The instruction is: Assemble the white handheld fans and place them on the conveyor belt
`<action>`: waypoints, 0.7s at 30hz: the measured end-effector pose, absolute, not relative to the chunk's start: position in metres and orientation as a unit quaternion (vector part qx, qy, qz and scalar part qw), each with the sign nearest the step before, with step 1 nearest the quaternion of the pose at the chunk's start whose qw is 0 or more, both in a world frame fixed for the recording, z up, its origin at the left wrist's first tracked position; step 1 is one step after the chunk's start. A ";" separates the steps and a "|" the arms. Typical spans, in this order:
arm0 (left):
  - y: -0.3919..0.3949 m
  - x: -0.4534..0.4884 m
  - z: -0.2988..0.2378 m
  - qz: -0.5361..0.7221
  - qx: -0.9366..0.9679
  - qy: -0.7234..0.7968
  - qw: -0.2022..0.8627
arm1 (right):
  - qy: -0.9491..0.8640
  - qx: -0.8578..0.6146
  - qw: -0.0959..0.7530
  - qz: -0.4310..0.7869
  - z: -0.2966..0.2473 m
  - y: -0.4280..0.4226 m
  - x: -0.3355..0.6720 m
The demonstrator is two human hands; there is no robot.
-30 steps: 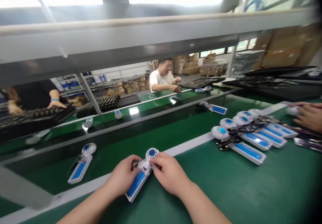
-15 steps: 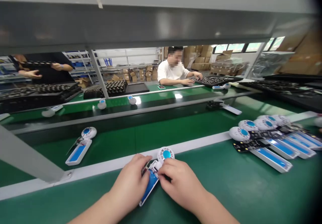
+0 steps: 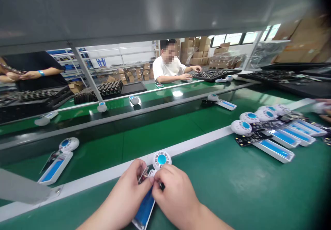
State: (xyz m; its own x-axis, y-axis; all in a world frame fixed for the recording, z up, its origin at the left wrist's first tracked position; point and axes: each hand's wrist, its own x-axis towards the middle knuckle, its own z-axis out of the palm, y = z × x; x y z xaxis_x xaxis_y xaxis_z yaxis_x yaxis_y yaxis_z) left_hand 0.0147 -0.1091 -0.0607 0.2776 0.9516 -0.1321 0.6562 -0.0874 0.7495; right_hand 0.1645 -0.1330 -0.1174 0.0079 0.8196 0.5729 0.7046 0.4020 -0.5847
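Observation:
A white handheld fan (image 3: 162, 159) with a round vented head and a blue centre lies at the near edge of the green bench. Its handle is open and shows a blue inside (image 3: 143, 209). My left hand (image 3: 129, 192) is closed on the handle's upper left side, with thin wires or a board edge by its fingertips. Pinched fingers of my right hand (image 3: 173, 188) meet the left thumb at the fan's neck. A small dark part shows under the right fingers; what exactly they grip there is hidden.
Several similar open fans (image 3: 275, 147) with black circuit boards lie in a row at right. Another fan (image 3: 58, 161) sits on the green belt (image 3: 144, 126) at left. A metal post (image 3: 26, 188) stands near left. A co-worker (image 3: 169, 62) sits across; another person's hand reaches in at far right.
The view has shifted slightly. Both hands have drawn closer together at the fan's neck, thumb near fingers. Fans on the belt have moved left, and a hand has appeared at far right.

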 end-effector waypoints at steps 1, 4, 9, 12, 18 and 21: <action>-0.109 0.015 -0.059 0.198 0.696 0.567 0.394 | -0.705 -0.538 0.459 0.048 -0.119 -0.133 0.162; -0.107 0.017 -0.056 0.202 0.665 0.570 0.438 | -0.708 -0.535 0.460 0.027 -0.121 -0.132 0.159; -0.106 0.018 -0.055 0.206 0.641 0.573 0.467 | -0.737 -0.512 0.441 0.005 -0.120 -0.133 0.162; -0.105 0.018 -0.057 0.212 0.628 0.572 0.483 | -0.741 -0.506 0.440 0.016 -0.119 -0.134 0.164; -0.104 0.015 -0.065 0.241 0.625 0.554 0.494 | -0.725 -0.520 0.446 0.078 -0.117 -0.137 0.164; -0.106 0.015 -0.063 0.246 0.634 0.554 0.480 | -0.706 -0.547 0.441 0.085 -0.115 -0.139 0.161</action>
State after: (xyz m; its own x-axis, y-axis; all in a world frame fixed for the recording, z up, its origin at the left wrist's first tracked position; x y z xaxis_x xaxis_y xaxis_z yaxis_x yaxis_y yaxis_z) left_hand 0.0149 -0.1057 -0.0634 0.2644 0.9387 -0.2213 0.4663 0.0764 0.8813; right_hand 0.1611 -0.1392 -0.1148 -0.0113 0.8479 0.5300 0.6982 0.3861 -0.6029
